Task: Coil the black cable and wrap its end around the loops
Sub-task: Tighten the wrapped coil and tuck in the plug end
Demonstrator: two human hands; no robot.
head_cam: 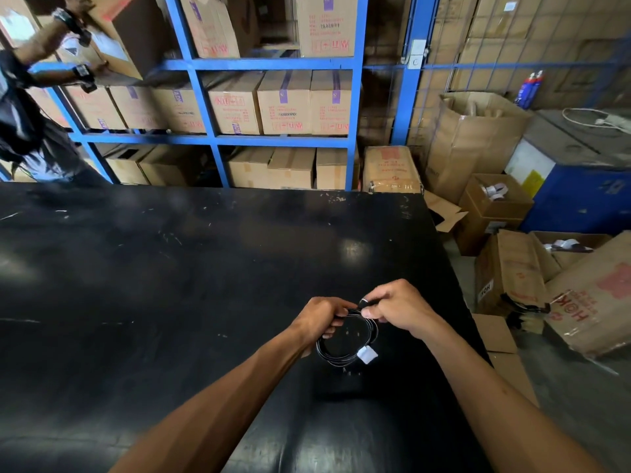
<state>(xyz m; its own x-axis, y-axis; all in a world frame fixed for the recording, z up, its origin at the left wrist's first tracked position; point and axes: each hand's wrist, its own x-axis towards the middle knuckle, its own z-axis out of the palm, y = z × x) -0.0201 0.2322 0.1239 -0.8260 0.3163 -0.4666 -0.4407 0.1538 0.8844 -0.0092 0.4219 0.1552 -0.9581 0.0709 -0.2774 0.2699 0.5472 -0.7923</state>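
Note:
The black cable hangs as a small coil of several loops just above the black table, right of centre. A white tag sits on the coil's lower right. My left hand grips the loops at their upper left. My right hand pinches the cable's end with its silver connector tip at the top of the coil, close to my left hand.
Blue shelving full of cardboard boxes stands behind the table. Another person reaches for a box at the top left. Open cartons and a blue cabinet crowd the floor to the right of the table's edge.

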